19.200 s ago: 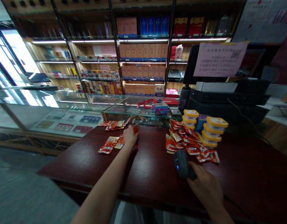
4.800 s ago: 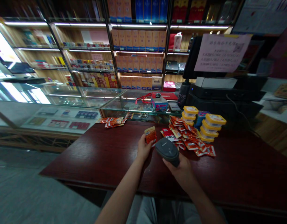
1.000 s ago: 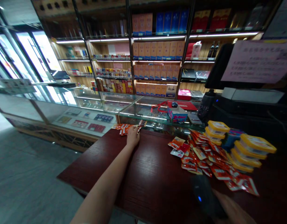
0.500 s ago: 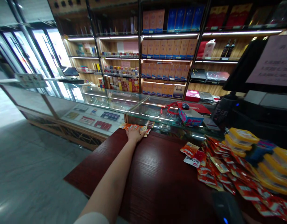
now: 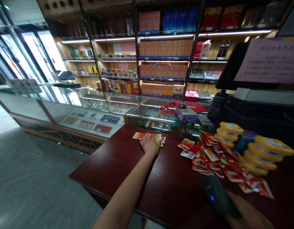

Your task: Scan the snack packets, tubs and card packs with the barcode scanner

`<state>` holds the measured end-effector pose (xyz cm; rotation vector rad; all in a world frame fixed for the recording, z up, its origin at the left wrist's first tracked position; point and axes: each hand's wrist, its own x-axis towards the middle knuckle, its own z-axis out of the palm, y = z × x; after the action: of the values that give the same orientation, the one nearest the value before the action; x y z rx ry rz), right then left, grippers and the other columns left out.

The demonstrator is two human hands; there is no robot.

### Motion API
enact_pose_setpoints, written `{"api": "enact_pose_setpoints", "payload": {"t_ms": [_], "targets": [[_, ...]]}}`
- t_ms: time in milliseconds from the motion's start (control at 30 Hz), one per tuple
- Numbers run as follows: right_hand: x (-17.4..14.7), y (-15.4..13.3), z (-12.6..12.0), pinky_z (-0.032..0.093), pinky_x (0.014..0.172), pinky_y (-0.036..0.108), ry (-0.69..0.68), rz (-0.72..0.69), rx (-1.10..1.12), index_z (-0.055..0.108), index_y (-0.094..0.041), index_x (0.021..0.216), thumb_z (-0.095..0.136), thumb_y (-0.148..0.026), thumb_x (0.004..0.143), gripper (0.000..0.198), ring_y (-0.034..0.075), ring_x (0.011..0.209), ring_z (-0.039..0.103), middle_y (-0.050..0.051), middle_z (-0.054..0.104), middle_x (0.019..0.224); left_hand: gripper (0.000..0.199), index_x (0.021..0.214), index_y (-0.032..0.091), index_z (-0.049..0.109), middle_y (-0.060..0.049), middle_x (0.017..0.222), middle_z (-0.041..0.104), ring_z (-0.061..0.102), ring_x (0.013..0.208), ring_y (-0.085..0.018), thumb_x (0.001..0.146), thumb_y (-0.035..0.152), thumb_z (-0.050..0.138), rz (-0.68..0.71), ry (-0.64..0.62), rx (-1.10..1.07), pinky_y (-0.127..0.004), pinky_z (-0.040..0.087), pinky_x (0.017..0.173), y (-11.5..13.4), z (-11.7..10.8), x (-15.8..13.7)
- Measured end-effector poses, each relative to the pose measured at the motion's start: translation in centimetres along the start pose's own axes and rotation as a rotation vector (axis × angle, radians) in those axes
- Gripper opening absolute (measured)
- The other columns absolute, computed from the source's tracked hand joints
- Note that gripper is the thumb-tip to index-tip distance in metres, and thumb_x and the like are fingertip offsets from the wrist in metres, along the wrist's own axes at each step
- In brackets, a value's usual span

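My left hand (image 5: 150, 144) lies palm down on a small row of orange snack packets (image 5: 138, 136) near the far edge of the dark wooden counter (image 5: 106, 159). Its fingers are spread and press on the packets from above. At the lower right, my right hand (image 5: 247, 211) is wrapped round the handle of a black barcode scanner (image 5: 217, 194) with a lit blue light. The scanner is held just in front of a heap of orange and red snack packets (image 5: 223, 159); blur hides part of the right fingers.
Stacked yellow-lidded tubs (image 5: 263, 156) stand right of the heap. Behind them is a monitor (image 5: 233, 63) with a pink paper sheet. A colourful box (image 5: 187, 116) sits on the glass display case (image 5: 108, 103). Shelves of boxed goods (image 5: 166, 49) line the wall.
My left hand has slid the packets back from the glass case onto the wooden counter. The scanner and my right hand have come further into view. The camera has shifted slightly.
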<state>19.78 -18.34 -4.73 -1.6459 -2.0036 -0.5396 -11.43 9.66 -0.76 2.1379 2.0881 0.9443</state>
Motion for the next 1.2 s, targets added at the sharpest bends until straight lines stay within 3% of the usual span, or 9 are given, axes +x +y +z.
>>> {"api": "enact_pose_setpoints", "payload": {"t_ms": [200, 333, 467, 600, 700, 800, 900, 1067, 1200], "targets": [[1.0, -1.5, -0.8, 0.054, 0.069, 0.024, 0.041, 0.021, 0.0, 0.063, -0.019, 0.112, 0.052, -0.03, 0.08, 0.035, 0.017, 0.081, 0.07, 0.002, 0.073, 0.099, 0.058, 0.133, 0.02, 0.051, -0.022, 0.139, 0.043, 0.04, 0.121, -0.044, 0.087, 0.054, 0.039, -0.055, 0.025, 0.035, -0.06, 0.029, 0.095, 1.7, -1.7, 0.1], [1.1, -1.4, -0.8, 0.052, 0.065, 0.022, 0.063, -0.03, -0.017, 0.06, -0.019, 0.114, 0.055, -0.027, 0.08, 0.035, 0.015, 0.077, 0.07, 0.001, 0.073, 0.097, 0.056, 0.131, 0.011, 0.049, -0.025, 0.128, 0.05, 0.044, 0.116, -0.04, 0.087, 0.044, 0.042, -0.235, 0.109, 0.142, -0.052, 0.037, 0.09, -1.1, -4.0, 2.1], [1.2, -1.7, -0.7, 0.051, 0.068, 0.024, 0.096, -0.017, 0.005, 0.06, -0.019, 0.112, 0.054, -0.026, 0.081, 0.033, 0.016, 0.077, 0.069, 0.002, 0.072, 0.095, 0.064, 0.113, 0.008, 0.059, -0.025, 0.122, 0.052, 0.044, 0.116, -0.04, 0.072, 0.056, 0.061, -0.415, -0.008, 0.198, -0.049, 0.036, 0.093, -4.7, -5.1, 3.0], [1.2, -2.2, -0.6, 0.051, 0.07, 0.027, 0.095, 0.055, 0.033, 0.06, -0.02, 0.114, 0.053, -0.026, 0.081, 0.034, 0.018, 0.079, 0.069, 0.003, 0.072, 0.097, 0.053, 0.104, 0.016, 0.063, -0.02, 0.123, 0.052, 0.045, 0.117, -0.037, 0.068, 0.055, 0.065, -0.407, -0.04, 0.177, -0.047, 0.035, 0.095, -6.4, -5.1, 2.9], [1.1, -2.2, -0.6, 0.051, 0.069, 0.028, 0.103, 0.054, 0.033, 0.058, -0.02, 0.114, 0.054, -0.026, 0.08, 0.034, 0.019, 0.078, 0.069, 0.003, 0.072, 0.097, 0.051, 0.12, 0.022, 0.056, -0.016, 0.128, 0.052, 0.043, 0.124, -0.034, 0.073, 0.04, 0.062, -0.264, -0.06, 0.148, -0.047, 0.034, 0.098, -6.5, -5.0, 3.3], [1.2, -2.0, -0.5, 0.051, 0.069, 0.027, 0.1, 0.003, 0.022, 0.056, -0.02, 0.116, 0.057, -0.026, 0.079, 0.037, 0.018, 0.079, 0.069, 0.003, 0.072, 0.098, 0.066, 0.135, 0.029, 0.043, -0.013, 0.132, 0.053, 0.043, 0.127, -0.032, 0.072, 0.026, 0.06, -0.039, -0.243, 0.123, -0.048, 0.036, 0.098, -5.9, -5.4, 4.4], [1.2, -2.3, -0.4, 0.051, 0.072, 0.028, 0.077, 0.05, 0.036, 0.054, -0.021, 0.118, 0.055, -0.025, 0.08, 0.039, 0.019, 0.084, 0.068, 0.005, 0.071, 0.103, 0.071, 0.133, 0.026, 0.048, -0.017, 0.13, 0.054, 0.048, 0.12, -0.037, 0.064, 0.032, 0.068, -0.047, -0.347, 0.212, -0.049, 0.041, 0.091, -5.1, -6.5, 5.6], [1.2, -3.0, -0.3, 0.05, 0.074, 0.032, 0.041, 0.168, 0.11, 0.056, -0.021, 0.117, 0.051, -0.021, 0.081, 0.037, 0.022, 0.088, 0.067, 0.007, 0.07, 0.103, 0.042, 0.094, 0.018, 0.069, -0.019, 0.109, 0.064, 0.054, 0.109, -0.038, 0.054, 0.032, 0.076, -0.183, -0.251, 0.323, -0.042, 0.047, 0.082, -4.5, -9.3, 6.1], [1.3, -2.6, -0.5, 0.051, 0.07, 0.031, 0.0, 0.127, 0.126, 0.058, -0.021, 0.116, 0.053, -0.02, 0.078, 0.039, 0.022, 0.085, 0.067, 0.007, 0.071, 0.102, 0.02, 0.077, 0.017, 0.068, -0.013, 0.087, 0.069, 0.063, 0.092, -0.031, 0.064, 0.033, 0.068, -0.162, -0.082, 0.091, -0.037, 0.049, 0.076, -3.2, -10.4, 5.0]]}}
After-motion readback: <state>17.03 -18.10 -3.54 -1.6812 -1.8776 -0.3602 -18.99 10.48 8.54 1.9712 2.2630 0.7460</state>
